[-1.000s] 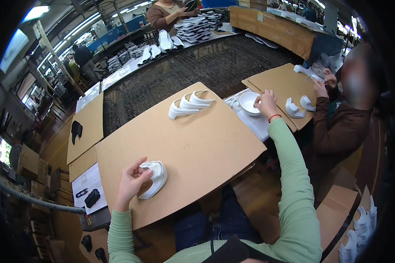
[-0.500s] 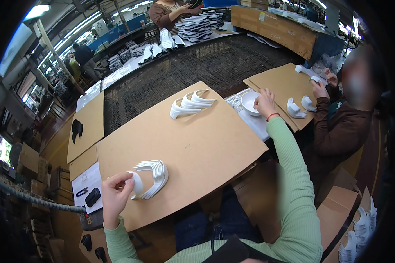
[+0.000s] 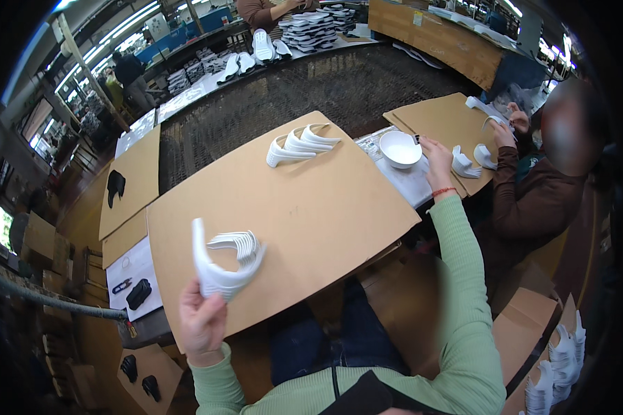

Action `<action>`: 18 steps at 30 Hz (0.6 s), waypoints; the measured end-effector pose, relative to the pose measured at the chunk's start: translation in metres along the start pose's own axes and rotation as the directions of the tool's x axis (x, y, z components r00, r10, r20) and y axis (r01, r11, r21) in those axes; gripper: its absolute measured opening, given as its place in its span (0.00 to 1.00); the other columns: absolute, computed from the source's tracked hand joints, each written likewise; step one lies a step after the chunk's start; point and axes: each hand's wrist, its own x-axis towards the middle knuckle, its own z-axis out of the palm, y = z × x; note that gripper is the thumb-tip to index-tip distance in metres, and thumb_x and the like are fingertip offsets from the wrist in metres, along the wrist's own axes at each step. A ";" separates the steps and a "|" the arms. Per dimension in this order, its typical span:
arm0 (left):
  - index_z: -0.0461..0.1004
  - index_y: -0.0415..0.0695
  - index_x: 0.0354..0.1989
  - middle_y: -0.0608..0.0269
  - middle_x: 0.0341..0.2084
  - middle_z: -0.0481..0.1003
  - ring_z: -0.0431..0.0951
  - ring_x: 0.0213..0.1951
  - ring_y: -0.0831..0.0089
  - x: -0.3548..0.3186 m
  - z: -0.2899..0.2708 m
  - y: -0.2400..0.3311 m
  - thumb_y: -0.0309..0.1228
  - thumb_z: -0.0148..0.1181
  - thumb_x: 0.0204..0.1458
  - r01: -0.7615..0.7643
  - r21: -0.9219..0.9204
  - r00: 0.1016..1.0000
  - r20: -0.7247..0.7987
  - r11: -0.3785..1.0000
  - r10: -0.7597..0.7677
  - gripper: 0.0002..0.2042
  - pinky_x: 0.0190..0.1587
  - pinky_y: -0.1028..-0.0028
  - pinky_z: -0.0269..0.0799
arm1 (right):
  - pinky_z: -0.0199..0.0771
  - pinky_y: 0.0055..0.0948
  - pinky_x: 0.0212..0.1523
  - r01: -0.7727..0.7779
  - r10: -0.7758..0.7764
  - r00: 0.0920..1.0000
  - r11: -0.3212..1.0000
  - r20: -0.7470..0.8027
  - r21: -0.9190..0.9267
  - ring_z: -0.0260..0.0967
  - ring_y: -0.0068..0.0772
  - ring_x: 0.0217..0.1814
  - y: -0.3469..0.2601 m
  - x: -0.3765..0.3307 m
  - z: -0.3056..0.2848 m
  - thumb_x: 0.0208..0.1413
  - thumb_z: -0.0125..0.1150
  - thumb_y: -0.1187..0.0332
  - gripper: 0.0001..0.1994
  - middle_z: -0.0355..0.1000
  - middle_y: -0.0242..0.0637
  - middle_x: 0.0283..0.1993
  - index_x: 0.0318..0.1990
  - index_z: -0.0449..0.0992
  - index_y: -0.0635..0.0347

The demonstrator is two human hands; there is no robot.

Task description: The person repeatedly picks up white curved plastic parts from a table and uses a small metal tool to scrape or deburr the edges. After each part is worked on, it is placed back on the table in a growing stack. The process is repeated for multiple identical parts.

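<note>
By the left hand (image 3: 202,319), a curved white piece (image 3: 220,278) is being gripped between thumb and fingers, above the near left part of the worktop (image 3: 325,221). By the right hand (image 3: 437,162), a small dark thing (image 3: 417,140), too small to identify, is being pinched at the rim of a white bowl (image 3: 400,150). A stack of similar pieces (image 3: 245,242) is being partly hidden by the held one, while a row of white pieces (image 3: 299,146) is being supported near the worktop's far edge.

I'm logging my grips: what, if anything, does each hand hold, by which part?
Left hand: a curved white piece, by its near edge. Right hand: seemingly a small dark item, part unclear.
</note>
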 end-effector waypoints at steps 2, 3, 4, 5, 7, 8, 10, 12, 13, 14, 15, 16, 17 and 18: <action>0.67 0.31 0.52 0.55 0.43 0.74 0.75 0.46 0.67 -0.002 0.014 -0.013 0.18 0.59 0.48 0.088 0.025 0.990 0.108 0.996 -0.090 0.20 0.52 0.65 0.70 | 0.63 0.25 0.47 -0.044 0.041 0.999 0.995 0.030 0.091 0.67 0.19 0.43 -0.017 -0.027 -0.001 0.51 0.64 0.68 0.11 0.75 0.30 0.39 0.41 0.77 0.63; 0.67 0.31 0.52 0.54 0.43 0.74 0.76 0.45 0.68 -0.003 0.021 -0.018 0.18 0.60 0.48 0.158 0.035 0.977 0.142 0.987 -0.162 0.21 0.52 0.66 0.70 | 0.62 0.25 0.46 -0.061 0.049 0.995 0.988 0.084 0.144 0.67 0.18 0.44 -0.027 -0.044 -0.003 0.52 0.63 0.68 0.11 0.74 0.30 0.41 0.41 0.77 0.62; 0.66 0.31 0.52 0.54 0.43 0.73 0.76 0.44 0.69 -0.002 0.028 -0.021 0.18 0.60 0.47 0.224 0.042 0.956 0.184 0.974 -0.228 0.21 0.52 0.67 0.70 | 0.62 0.24 0.46 -0.088 0.063 0.989 0.977 0.133 0.196 0.66 0.18 0.45 -0.037 -0.063 -0.005 0.53 0.61 0.69 0.11 0.74 0.30 0.42 0.42 0.76 0.62; 0.66 0.31 0.52 0.53 0.43 0.73 0.76 0.43 0.69 -0.003 0.035 -0.025 0.18 0.60 0.47 0.279 0.057 0.929 0.235 0.959 -0.285 0.21 0.52 0.67 0.70 | 0.61 0.24 0.45 -0.121 0.077 0.980 0.962 0.181 0.244 0.65 0.17 0.45 -0.046 -0.084 -0.007 0.54 0.60 0.69 0.10 0.74 0.30 0.44 0.43 0.75 0.61; 0.64 0.30 0.55 0.54 0.42 0.74 0.76 0.43 0.71 -0.006 0.051 -0.031 0.20 0.62 0.44 0.400 0.060 0.891 0.211 0.915 -0.403 0.27 0.46 0.72 0.73 | 0.61 0.26 0.49 -0.090 -0.044 0.924 0.941 0.380 0.327 0.64 0.20 0.47 -0.061 -0.130 -0.009 0.57 0.56 0.72 0.08 0.70 0.35 0.50 0.43 0.74 0.62; 0.62 0.30 0.56 0.55 0.41 0.74 0.76 0.43 0.71 -0.006 0.058 -0.033 0.21 0.63 0.42 0.452 0.067 0.867 0.202 0.889 -0.456 0.29 0.43 0.75 0.75 | 0.61 0.27 0.50 -0.050 -0.104 0.892 0.945 0.440 0.324 0.64 0.23 0.49 -0.066 -0.153 -0.009 0.57 0.55 0.73 0.07 0.68 0.39 0.52 0.42 0.74 0.63; 0.60 0.30 0.59 0.55 0.43 0.73 0.76 0.42 0.73 -0.007 0.070 -0.040 0.20 0.63 0.41 0.455 0.024 0.863 0.233 0.890 -0.448 0.32 0.41 0.77 0.75 | 0.61 0.27 0.53 0.032 -0.228 0.802 0.940 0.553 0.340 0.63 0.30 0.54 -0.076 -0.199 -0.011 0.53 0.58 0.79 0.04 0.66 0.44 0.53 0.36 0.76 0.65; 0.57 0.30 0.61 0.55 0.45 0.72 0.76 0.42 0.73 -0.007 0.075 -0.040 0.19 0.63 0.40 0.493 -0.002 0.841 0.256 0.870 -0.476 0.35 0.41 0.78 0.75 | 0.58 0.34 0.57 0.171 -0.334 0.693 0.937 0.639 0.305 0.62 0.37 0.55 -0.085 -0.232 -0.014 0.47 0.65 0.76 0.07 0.64 0.47 0.55 0.35 0.78 0.60; 0.56 0.29 0.61 0.55 0.45 0.72 0.76 0.43 0.74 -0.008 0.076 -0.039 0.19 0.62 0.39 0.527 -0.009 0.821 0.266 0.850 -0.506 0.36 0.42 0.78 0.74 | 0.58 0.36 0.57 0.212 -0.374 0.645 0.925 0.667 0.314 0.62 0.38 0.55 -0.088 -0.245 -0.014 0.44 0.67 0.76 0.08 0.65 0.48 0.54 0.35 0.79 0.59; 0.55 0.29 0.62 0.55 0.46 0.71 0.75 0.43 0.74 -0.008 0.077 -0.038 0.19 0.62 0.39 0.563 -0.015 0.797 0.274 0.827 -0.538 0.37 0.43 0.78 0.74 | 0.57 0.38 0.57 0.247 -0.413 0.591 0.910 0.693 0.332 0.62 0.40 0.54 -0.090 -0.256 -0.014 0.42 0.69 0.76 0.09 0.65 0.48 0.54 0.34 0.80 0.58; 0.53 0.29 0.63 0.54 0.48 0.70 0.74 0.46 0.73 -0.008 0.076 -0.037 0.19 0.62 0.38 0.591 0.000 0.776 0.274 0.806 -0.569 0.39 0.45 0.76 0.73 | 0.57 0.39 0.57 0.309 -0.455 0.535 0.890 0.712 0.336 0.61 0.42 0.55 -0.091 -0.262 -0.013 0.40 0.70 0.75 0.09 0.65 0.49 0.54 0.33 0.81 0.57; 0.53 0.29 0.63 0.54 0.48 0.70 0.74 0.46 0.73 -0.007 0.076 -0.036 0.19 0.62 0.37 0.597 -0.007 0.772 0.279 0.802 -0.572 0.39 0.46 0.76 0.72 | 0.57 0.40 0.57 0.369 -0.501 0.470 0.860 0.727 0.353 0.60 0.44 0.55 -0.091 -0.267 -0.012 0.38 0.71 0.75 0.10 0.66 0.49 0.53 0.32 0.82 0.55; 0.53 0.29 0.63 0.54 0.48 0.69 0.74 0.47 0.73 -0.008 0.076 -0.036 0.19 0.62 0.37 0.603 -0.015 0.769 0.279 0.798 -0.576 0.39 0.47 0.75 0.72 | 0.57 0.42 0.57 0.403 -0.493 0.443 0.856 0.749 0.325 0.59 0.45 0.56 -0.092 -0.271 -0.013 0.36 0.72 0.73 0.10 0.67 0.48 0.51 0.32 0.82 0.52; 0.53 0.29 0.63 0.54 0.49 0.69 0.74 0.47 0.73 -0.009 0.076 -0.036 0.19 0.62 0.37 0.608 -0.023 0.766 0.280 0.794 -0.579 0.39 0.48 0.75 0.72 | 0.57 0.43 0.58 0.446 -0.499 0.410 0.840 0.763 0.310 0.59 0.45 0.56 -0.093 -0.274 -0.014 0.36 0.72 0.72 0.10 0.68 0.47 0.51 0.31 0.83 0.51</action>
